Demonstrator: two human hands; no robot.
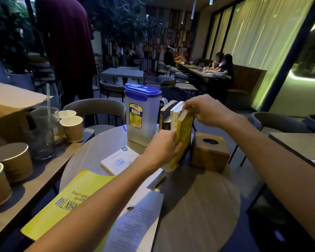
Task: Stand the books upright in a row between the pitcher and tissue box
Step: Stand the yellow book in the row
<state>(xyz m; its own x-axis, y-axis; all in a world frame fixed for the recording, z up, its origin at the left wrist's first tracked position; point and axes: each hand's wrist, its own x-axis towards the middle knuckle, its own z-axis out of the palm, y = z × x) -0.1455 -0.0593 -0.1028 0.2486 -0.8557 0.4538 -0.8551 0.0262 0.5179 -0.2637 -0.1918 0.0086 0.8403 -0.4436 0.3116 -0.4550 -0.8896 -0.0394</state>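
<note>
Pitcher (141, 113) at round table's (198, 193) far edge. Left hand (162, 148) clamps yellow book's (182, 140) lower spine, right hand (204, 110) pinches its top; long axis near-vertical, leaning toward tissue box (209, 153). More books (119, 161) flat, left-hand side.

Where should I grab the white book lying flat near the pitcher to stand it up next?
Take the white book by its long near-left edge, coming in from the left with the left hand. It lies flat, cover up, on the round table; that edge is bare, while the forearm crosses its right corner.
</note>
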